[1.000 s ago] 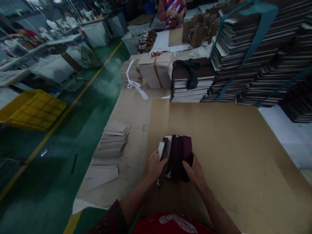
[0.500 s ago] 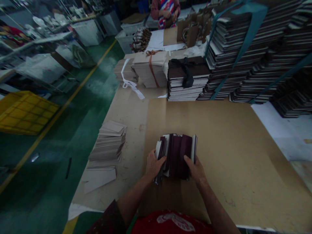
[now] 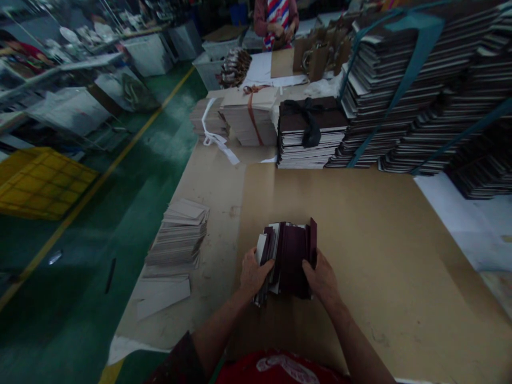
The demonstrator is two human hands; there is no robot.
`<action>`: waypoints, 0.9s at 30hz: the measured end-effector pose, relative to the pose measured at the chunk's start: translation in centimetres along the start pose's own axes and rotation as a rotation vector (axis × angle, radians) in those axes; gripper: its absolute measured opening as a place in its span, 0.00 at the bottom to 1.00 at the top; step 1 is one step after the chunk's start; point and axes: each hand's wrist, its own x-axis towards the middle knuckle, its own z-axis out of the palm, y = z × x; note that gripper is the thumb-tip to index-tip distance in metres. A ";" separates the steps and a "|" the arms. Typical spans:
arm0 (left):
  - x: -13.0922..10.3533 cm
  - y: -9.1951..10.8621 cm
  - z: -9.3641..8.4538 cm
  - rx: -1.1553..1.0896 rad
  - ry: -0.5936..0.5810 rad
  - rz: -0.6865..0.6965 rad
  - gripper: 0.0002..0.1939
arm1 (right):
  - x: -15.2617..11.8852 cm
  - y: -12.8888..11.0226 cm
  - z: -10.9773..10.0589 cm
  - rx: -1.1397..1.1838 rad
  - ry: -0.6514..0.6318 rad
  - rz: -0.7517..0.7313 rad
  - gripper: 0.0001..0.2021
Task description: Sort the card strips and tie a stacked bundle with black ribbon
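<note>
Just above the brown table sheet, a bunch of dark maroon pieces with pale backs point(image 3: 293, 250) is held between my two hands. My left hand point(image 3: 254, 273) grips its left side, thumb on top and fingers around the outer edge. At the right side, my right hand point(image 3: 322, 277) pinches the bunch with the thumb in front, and one maroon piece point(image 3: 313, 237) stands up by its fingers. The pieces lean at differing angles, some showing pale faces. Whether they are leather or coated board I cannot tell. My fingertips behind the bunch are hidden.
Loose beige pieces point(image 3: 180, 237) lie in an overlapping row at the table's left. Along the back stand tied beige bundles point(image 3: 254, 114), a dark bundle with a black tie point(image 3: 310, 133) and tall strapped stacks point(image 3: 404, 80). A yellow crate point(image 3: 44, 181) sits on the floor; a person point(image 3: 277, 21) works beyond.
My right hand has tipped the rightmost pieces: the pale face at that edge has given way to an upright maroon one. My left hand keeps its hold.
</note>
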 end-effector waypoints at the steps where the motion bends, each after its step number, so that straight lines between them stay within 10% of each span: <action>1: 0.0 0.0 0.0 0.000 -0.003 0.000 0.37 | 0.0 0.3 -0.6 0.059 -0.022 0.013 0.32; 18: 0.4 -0.2 -0.1 -0.018 0.003 0.009 0.35 | 0.0 6.2 -4.8 0.234 0.095 0.205 0.29; 22: 0.4 -0.3 -0.1 -0.020 -0.004 0.007 0.35 | 0.3 5.5 -4.6 -0.285 0.346 0.069 0.34; 27: 0.2 -0.2 -0.1 -0.018 -0.004 0.008 0.37 | 0.8 0.8 -1.6 -0.166 0.304 -0.313 0.30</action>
